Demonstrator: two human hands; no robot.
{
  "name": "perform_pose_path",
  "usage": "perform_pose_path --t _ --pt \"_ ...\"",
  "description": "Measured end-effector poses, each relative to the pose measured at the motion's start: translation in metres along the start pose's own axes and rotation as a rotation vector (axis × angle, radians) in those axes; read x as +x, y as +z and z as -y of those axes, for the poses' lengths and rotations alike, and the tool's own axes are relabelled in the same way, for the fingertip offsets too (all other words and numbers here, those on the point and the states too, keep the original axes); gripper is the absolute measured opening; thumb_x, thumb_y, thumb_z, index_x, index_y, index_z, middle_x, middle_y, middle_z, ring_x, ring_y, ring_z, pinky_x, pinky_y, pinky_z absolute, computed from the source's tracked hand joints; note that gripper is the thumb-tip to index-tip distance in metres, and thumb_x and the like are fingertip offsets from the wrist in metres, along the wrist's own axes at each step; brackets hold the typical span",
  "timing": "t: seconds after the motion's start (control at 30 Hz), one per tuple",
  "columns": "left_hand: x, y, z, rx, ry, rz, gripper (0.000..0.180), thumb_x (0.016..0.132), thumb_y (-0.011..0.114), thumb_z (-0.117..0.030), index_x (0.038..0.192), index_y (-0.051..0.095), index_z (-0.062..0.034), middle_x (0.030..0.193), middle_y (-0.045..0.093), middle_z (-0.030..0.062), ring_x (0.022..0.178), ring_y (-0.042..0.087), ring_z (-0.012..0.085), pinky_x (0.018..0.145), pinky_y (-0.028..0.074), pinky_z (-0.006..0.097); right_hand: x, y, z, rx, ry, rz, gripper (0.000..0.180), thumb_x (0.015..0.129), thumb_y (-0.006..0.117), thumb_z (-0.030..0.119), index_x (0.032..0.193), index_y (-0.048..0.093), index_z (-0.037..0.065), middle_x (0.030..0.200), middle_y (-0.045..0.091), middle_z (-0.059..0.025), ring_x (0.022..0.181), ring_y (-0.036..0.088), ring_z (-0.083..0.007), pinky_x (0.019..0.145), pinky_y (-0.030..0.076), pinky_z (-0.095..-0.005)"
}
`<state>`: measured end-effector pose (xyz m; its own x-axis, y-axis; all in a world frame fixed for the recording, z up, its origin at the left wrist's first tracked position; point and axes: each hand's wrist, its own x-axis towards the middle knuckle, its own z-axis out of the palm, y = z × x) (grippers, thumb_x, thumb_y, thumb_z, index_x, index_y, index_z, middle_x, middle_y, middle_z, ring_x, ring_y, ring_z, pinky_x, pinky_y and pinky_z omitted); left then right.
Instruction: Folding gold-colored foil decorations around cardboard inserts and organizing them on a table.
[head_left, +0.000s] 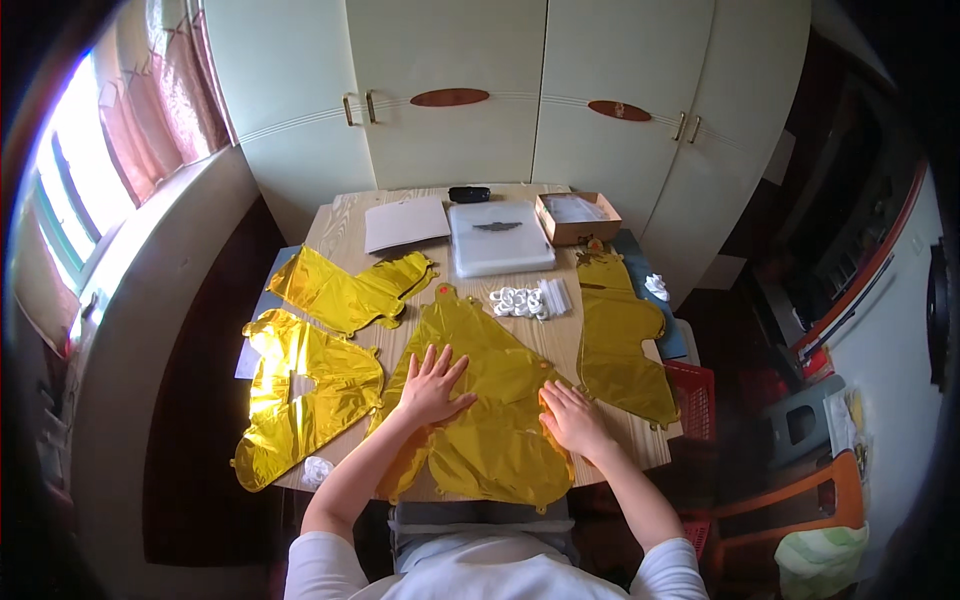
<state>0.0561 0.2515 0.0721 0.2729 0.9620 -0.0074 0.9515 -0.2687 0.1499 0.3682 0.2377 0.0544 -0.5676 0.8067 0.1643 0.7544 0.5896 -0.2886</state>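
At the left of the pale wood-grain worktop (338, 226), from my remote seat I see a glossy, crinkled gold foil shape (335, 408) nearest the edge, a bent gold foil piece (325, 290) just beyond it, and a crumpled white bundle (317, 470). Behind them lies a flat pale grey board (405, 226). My left hand (430, 393) presses flat, fingers spread wide, on a broad gold foil sheet (490, 375) laid out at front centre. Beyond it sit a small black case (469, 194), a translucent white plastic box (500, 245) and a cluster of white rings (515, 302). My right hand (577, 420) rests on the broad sheet's right edge, fingers straight and close together. Past it stand an open brown cardboard box (580, 232), a notched gold foil shape (615, 325) and another white bundle (656, 287).
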Motion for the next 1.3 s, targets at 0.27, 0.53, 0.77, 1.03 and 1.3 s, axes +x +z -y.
perform_pose_path --t 0.27,0.53,0.77,1.03,1.3 --pt "0.01 0.002 0.004 0.014 -0.061 -0.034 0.081 0.086 0.043 -0.071 0.15 0.032 -0.022 0.157 0.023 0.016 0.146 0.013 0.0388 0.116 0.01 0.06 0.015 0.001 -0.002 -0.063 -0.024 -0.088 0.049 0.094 0.054 0.037 0.13 0.054 0.004 0.137 0.054 -0.0127 0.129 0.047 -0.0286 0.108 0.035 -0.0426" --pt "0.003 0.003 -0.011 0.033 -0.037 -0.026 0.082 0.087 0.041 -0.072 0.151 0.031 -0.0219 0.157 0.023 0.0167 0.146 0.013 0.0392 0.115 0.009 0.061 0.008 -0.003 0.001 -0.085 -0.026 -0.107 0.05 0.094 0.056 0.038 0.13 0.056 0.004 0.136 0.055 -0.0125 0.126 0.049 -0.0286 0.106 0.038 -0.0417" --pt "0.004 0.006 -0.008 0.032 -0.021 -0.037 0.081 0.087 0.039 -0.072 0.151 0.029 -0.0233 0.158 0.022 0.0144 0.147 0.013 0.0371 0.115 0.009 0.061 0.007 -0.007 0.008 -0.142 -0.014 -0.091 0.056 0.092 0.057 0.043 0.13 0.055 0.003 0.136 0.055 -0.0127 0.124 0.05 -0.0294 0.105 0.039 -0.0417" --pt "0.011 0.004 0.001 0.028 0.051 -0.053 0.082 0.087 0.039 -0.072 0.152 0.028 -0.0237 0.157 0.024 0.0135 0.146 0.015 0.0365 0.115 0.008 0.061 0.0 -0.004 0.017 -0.18 -0.007 -0.102 0.061 0.091 0.058 0.047 0.131 0.054 0.001 0.136 0.054 -0.0133 0.123 0.05 -0.029 0.105 0.039 -0.0411" --pt "0.006 0.008 0.005 0.048 0.056 -0.064 0.082 0.087 0.038 -0.072 0.151 0.029 -0.0228 0.157 0.024 0.0137 0.146 0.015 0.0378 0.114 0.008 0.063 0.001 -0.003 0.018 -0.213 -0.012 -0.094 0.062 0.091 0.058 0.048 0.131 0.054 0.001 0.135 0.054 -0.0133 0.12 0.05 -0.0288 0.103 0.041 -0.0404"
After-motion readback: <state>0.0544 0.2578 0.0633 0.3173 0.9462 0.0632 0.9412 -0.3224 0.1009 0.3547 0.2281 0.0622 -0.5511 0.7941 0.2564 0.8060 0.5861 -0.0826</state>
